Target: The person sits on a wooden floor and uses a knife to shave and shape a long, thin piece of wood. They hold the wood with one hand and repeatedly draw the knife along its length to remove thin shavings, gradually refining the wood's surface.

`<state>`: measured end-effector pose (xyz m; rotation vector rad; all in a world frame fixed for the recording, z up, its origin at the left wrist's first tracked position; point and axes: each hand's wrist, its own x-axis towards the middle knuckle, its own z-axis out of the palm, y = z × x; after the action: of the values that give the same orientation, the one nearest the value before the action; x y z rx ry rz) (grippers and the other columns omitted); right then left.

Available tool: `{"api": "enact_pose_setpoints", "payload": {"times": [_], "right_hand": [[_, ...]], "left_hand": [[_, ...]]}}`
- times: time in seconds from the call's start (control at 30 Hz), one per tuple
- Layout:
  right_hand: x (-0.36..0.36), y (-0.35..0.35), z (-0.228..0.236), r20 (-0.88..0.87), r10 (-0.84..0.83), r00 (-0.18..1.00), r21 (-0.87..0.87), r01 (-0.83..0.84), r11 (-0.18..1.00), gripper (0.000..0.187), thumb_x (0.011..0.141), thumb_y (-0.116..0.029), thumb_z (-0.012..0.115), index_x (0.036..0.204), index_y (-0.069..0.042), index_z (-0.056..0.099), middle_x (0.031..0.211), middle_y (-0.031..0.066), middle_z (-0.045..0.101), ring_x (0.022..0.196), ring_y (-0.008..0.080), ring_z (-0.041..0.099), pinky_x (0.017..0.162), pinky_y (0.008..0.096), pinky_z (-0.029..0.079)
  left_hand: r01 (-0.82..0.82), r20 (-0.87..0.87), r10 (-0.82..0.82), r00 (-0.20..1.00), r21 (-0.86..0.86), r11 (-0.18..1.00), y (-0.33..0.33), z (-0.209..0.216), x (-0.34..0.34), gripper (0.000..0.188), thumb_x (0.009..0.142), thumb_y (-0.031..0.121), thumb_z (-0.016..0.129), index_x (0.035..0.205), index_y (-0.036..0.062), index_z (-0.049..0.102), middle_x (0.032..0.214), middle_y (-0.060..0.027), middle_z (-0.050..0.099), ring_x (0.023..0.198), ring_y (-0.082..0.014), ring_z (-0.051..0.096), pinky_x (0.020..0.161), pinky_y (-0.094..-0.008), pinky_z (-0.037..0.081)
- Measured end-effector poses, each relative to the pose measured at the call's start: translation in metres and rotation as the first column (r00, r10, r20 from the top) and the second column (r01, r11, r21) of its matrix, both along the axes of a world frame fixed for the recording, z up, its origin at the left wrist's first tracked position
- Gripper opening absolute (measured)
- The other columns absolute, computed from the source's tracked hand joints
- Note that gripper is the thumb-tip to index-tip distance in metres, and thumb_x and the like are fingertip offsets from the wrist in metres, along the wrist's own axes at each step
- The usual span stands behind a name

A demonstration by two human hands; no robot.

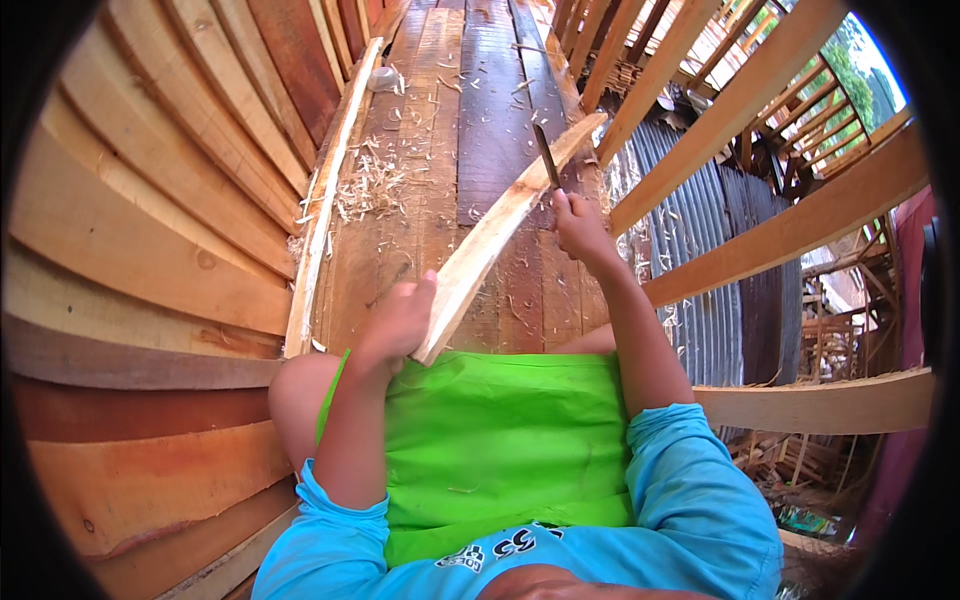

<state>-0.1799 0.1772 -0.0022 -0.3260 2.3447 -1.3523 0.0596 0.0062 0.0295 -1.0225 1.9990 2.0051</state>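
My left hand (402, 318) is closed round the near end of a long pale wooden board (487, 240), close to my lap. The board slants away to the far right, its far end narrowing near the slatted side. In my right hand (582, 228) is the handle of a knife (547, 158). Its dark blade points up and away, lying across or just over the board's right edge; whether it touches the wood I cannot tell. A bright green apron or cloth (510, 430) covers my lap.
Wood shavings (365, 190) are scattered over the plank floor (430, 130). A long pale strip of wood (325, 215) lies along the left wall (170, 240) of upright boards. Spaced slats (730, 120) stand at the right, with corrugated metal sheets (690, 230) beyond. A small whitish container (383, 79) sits far left.
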Motion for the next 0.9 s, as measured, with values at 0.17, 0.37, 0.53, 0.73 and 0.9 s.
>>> {"api": "enact_pose_setpoints", "payload": {"times": [0.17,0.37,0.53,0.73,0.9], "right_hand": [[-0.012,-0.011,-0.03,-0.237,0.062,0.97,-0.069,-0.081,0.994,0.042,0.091,-0.043,0.061,0.095,-0.001,0.055,0.076,0.0053,0.057,0.06,0.0111,0.053,0.05,0.0293,0.046],[0.004,-0.028,-0.003,-0.031,0.056,0.998,-0.239,-0.062,0.969,0.04,0.088,-0.039,0.068,0.091,-0.003,0.051,0.073,0.0039,0.055,0.058,0.0089,0.055,0.047,0.0251,0.045],[0.0,-0.031,-0.01,0.002,0.036,0.999,-0.278,-0.034,0.96,0.04,0.087,-0.037,0.069,0.089,-0.003,0.049,0.073,0.0037,0.053,0.055,0.0094,0.054,0.044,0.0255,0.045],[0.006,-0.033,-0.011,-0.024,0.012,1.0,-0.327,-0.019,0.945,0.037,0.087,-0.034,0.071,0.088,-0.004,0.049,0.071,0.0028,0.053,0.052,0.0089,0.052,0.042,0.0244,0.043],[-0.005,-0.031,-0.019,-0.048,0.009,0.999,-0.197,-0.018,0.98,0.037,0.091,-0.037,0.063,0.09,-0.002,0.052,0.07,0.0022,0.052,0.06,0.0104,0.055,0.053,0.0282,0.046]], "left_hand": [[-0.011,-0.008,0.011,1.0,-0.018,1.0,0.009,0.017,0.006,0.055,0.101,0.04,0.04,0.093,-0.0094,0.062,0.074,-0.0092,0.061,0.065,-0.014,0.053,0.066,-0.0304,0.045],[-0.031,-0.071,0.027,0.997,-0.06,0.998,0.007,0.009,0.015,0.055,0.102,0.04,0.039,0.09,-0.0083,0.062,0.068,-0.0053,0.056,0.067,-0.0119,0.053,0.066,-0.0302,0.045],[0.035,-0.019,-0.036,0.999,-0.07,0.997,0.005,0.006,0.006,0.054,0.102,0.039,0.038,0.089,-0.0072,0.062,0.065,-0.0058,0.056,0.066,-0.0112,0.054,0.065,-0.0308,0.046],[0.049,-0.078,-0.055,0.995,-0.074,0.996,-0.002,-0.001,0.011,0.053,0.102,0.04,0.037,0.094,-0.0074,0.062,0.065,-0.0089,0.059,0.051,-0.0145,0.056,0.049,-0.0318,0.046],[-0.025,-0.04,0.027,0.999,0.047,0.999,-0.001,-0.008,0.002,0.052,0.101,0.041,0.04,0.093,-0.0059,0.061,0.067,-0.008,0.058,0.05,-0.0145,0.055,0.046,-0.0311,0.045]]}}
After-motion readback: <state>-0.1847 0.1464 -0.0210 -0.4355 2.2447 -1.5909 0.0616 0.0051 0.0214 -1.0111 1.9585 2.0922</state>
